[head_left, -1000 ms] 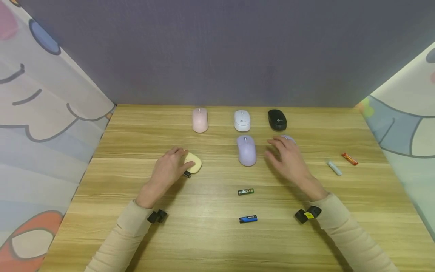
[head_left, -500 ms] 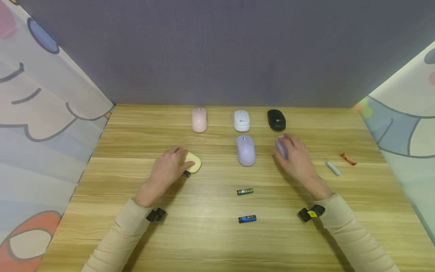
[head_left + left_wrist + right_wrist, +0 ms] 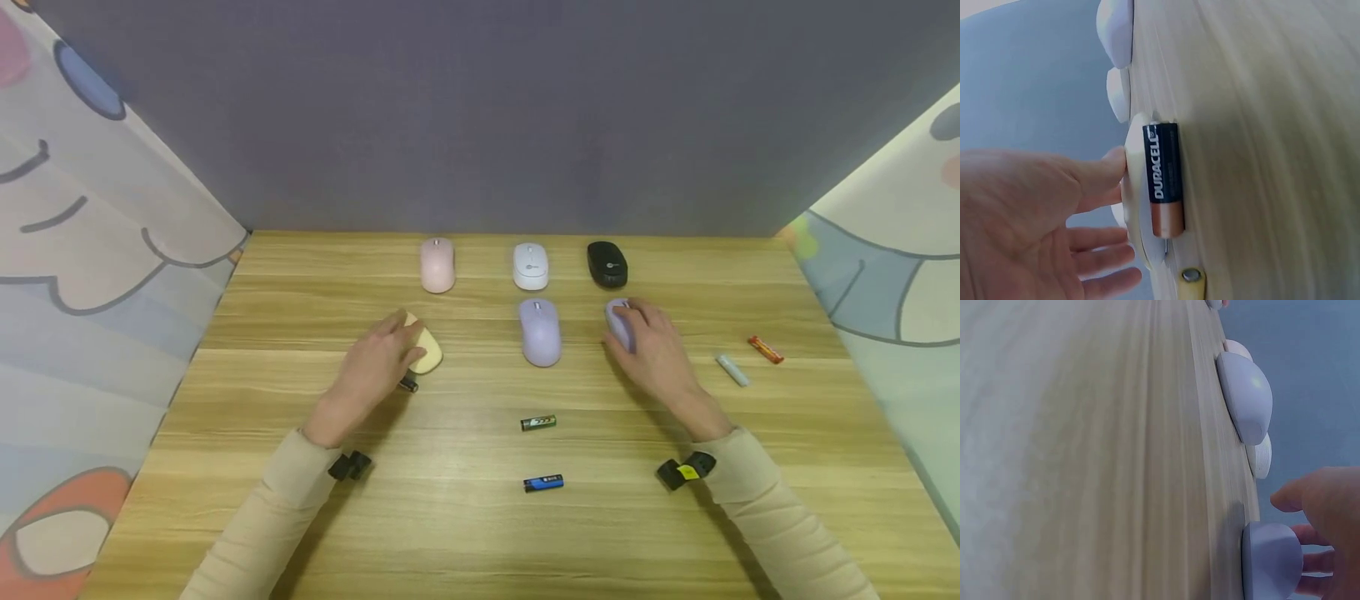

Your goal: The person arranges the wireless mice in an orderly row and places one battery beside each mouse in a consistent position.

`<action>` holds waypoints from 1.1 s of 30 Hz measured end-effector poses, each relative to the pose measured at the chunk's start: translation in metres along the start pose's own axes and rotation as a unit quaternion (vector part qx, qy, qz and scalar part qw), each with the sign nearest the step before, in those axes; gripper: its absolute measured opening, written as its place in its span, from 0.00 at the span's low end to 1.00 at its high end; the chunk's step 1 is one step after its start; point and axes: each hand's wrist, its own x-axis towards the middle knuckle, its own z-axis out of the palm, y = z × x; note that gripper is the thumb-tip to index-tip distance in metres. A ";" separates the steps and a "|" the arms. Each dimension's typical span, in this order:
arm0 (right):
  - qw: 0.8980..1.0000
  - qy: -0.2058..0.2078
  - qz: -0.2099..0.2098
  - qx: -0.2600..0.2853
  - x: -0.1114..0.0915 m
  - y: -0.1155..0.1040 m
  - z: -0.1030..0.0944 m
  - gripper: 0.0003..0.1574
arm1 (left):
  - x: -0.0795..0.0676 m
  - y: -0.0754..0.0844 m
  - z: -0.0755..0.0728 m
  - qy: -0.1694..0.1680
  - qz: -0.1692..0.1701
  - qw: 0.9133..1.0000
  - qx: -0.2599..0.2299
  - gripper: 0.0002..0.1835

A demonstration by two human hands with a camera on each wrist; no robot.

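Note:
My left hand (image 3: 375,358) grips a pale yellow computer mouse (image 3: 427,352), thumb on its near side and fingers over its far side. Next to that mouse lies a black and copper Duracell battery (image 3: 1163,178), partly under the hand in the head view. In the left wrist view, a yellow piece with a round metal end (image 3: 1191,286) shows below it. My right hand (image 3: 654,354) rests its fingers on the right-hand lavender mouse (image 3: 1272,561), which sits on the table. The right wrist view shows the right thumb (image 3: 1290,495) apart from that mouse.
Another lavender mouse (image 3: 540,333) stands mid-table. Behind are a pink mouse (image 3: 437,265), a white mouse (image 3: 531,267) and a black mouse (image 3: 607,264). Loose batteries: green (image 3: 538,423), blue (image 3: 543,483), pale grey (image 3: 732,370), red (image 3: 766,349). A grey panel (image 3: 480,117) closes the back.
My right hand has moved right and come down onto the right-hand lavender mouse. The left hand has tilted and turned the yellow mouse slightly, shifting it up and away from the Duracell battery.

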 end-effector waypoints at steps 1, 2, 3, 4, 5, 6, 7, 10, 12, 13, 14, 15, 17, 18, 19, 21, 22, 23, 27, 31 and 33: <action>1.000 0.000 0.001 0.000 0.000 0.000 0.000 0.29 | 0.001 0.001 0.000 -0.007 -0.003 1.000 -0.004 0.28; 1.000 0.000 0.001 -0.001 0.000 0.000 0.000 0.29 | 0.002 0.002 0.001 -0.014 -0.007 1.000 -0.006 0.28; 1.000 0.000 0.002 -0.001 0.000 0.000 0.000 0.29 | 0.003 0.003 0.001 -0.019 -0.011 1.000 -0.010 0.28; 1.000 -0.001 0.002 -0.001 0.000 0.001 0.000 0.29 | 0.004 0.004 0.001 -0.023 -0.015 0.999 -0.016 0.28; 1.000 -0.001 0.002 -0.001 0.000 0.001 0.000 0.29 | 0.006 0.005 0.002 -0.027 -0.018 0.999 -0.022 0.28; 1.000 -0.002 0.002 -0.002 0.000 0.001 0.000 0.29 | 0.007 0.007 0.002 -0.029 -0.021 0.999 -0.031 0.28; 1.000 -0.003 0.003 -0.002 0.000 0.001 0.000 0.29 | 0.009 0.008 0.003 -0.030 -0.023 0.999 -0.039 0.29; 1.000 -0.005 0.006 -0.003 0.000 0.001 -0.001 0.29 | 0.016 0.012 0.003 -0.033 -0.031 0.997 -0.057 0.30; 1.000 -0.007 0.008 -0.004 0.000 0.001 -0.001 0.29 | 0.021 0.014 0.004 -0.034 -0.034 0.997 -0.058 0.30; 1.000 -0.007 0.008 -0.005 0.000 0.001 0.000 0.29 | 0.023 0.015 0.004 -0.036 -0.037 0.997 -0.057 0.30; 1.000 -0.007 0.008 -0.005 0.000 0.001 -0.001 0.29 | 0.025 0.016 0.005 -0.037 -0.036 0.997 -0.055 0.30; 1.000 -0.008 0.009 -0.006 0.000 0.002 -0.001 0.29 | 0.027 0.016 0.005 -0.037 -0.034 0.997 -0.052 0.30; 1.000 -0.010 0.011 -0.007 0.000 0.002 0.000 0.30 | 0.031 0.017 0.005 -0.040 -0.030 0.997 -0.051 0.31; 1.000 -0.011 0.012 -0.008 0.000 0.001 0.000 0.30 | 0.033 0.017 0.005 -0.042 -0.030 0.997 -0.053 0.33; 1.000 -0.012 0.013 -0.007 0.000 0.001 -0.001 0.30 | 0.034 0.017 0.005 -0.044 -0.028 0.997 -0.054 0.34; 1.000 -0.015 0.016 -0.007 0.000 0.001 -0.001 0.30 | 0.036 0.018 0.006 -0.051 -0.032 0.996 -0.059 0.39; 1.000 -0.015 0.016 -0.008 0.000 0.001 -0.001 0.30 | 0.036 0.018 0.006 -0.056 -0.038 0.996 -0.062 0.42; 1.000 -0.015 0.016 -0.008 0.000 0.001 -0.001 0.30 | 0.037 0.018 0.006 -0.060 -0.044 0.995 -0.065 0.44; 1.000 -0.012 0.012 -0.009 0.000 0.001 -0.001 0.30 | 0.038 0.018 0.006 -0.069 -0.061 0.993 -0.075 0.48; 1.000 -0.010 0.009 -0.010 0.000 0.001 -0.001 0.29 | 0.039 0.018 0.007 -0.066 -0.058 0.994 -0.069 0.47; 1.000 -0.010 0.009 -0.010 0.000 0.001 -0.001 0.29 | 0.039 0.019 0.007 -0.061 -0.054 0.994 -0.065 0.47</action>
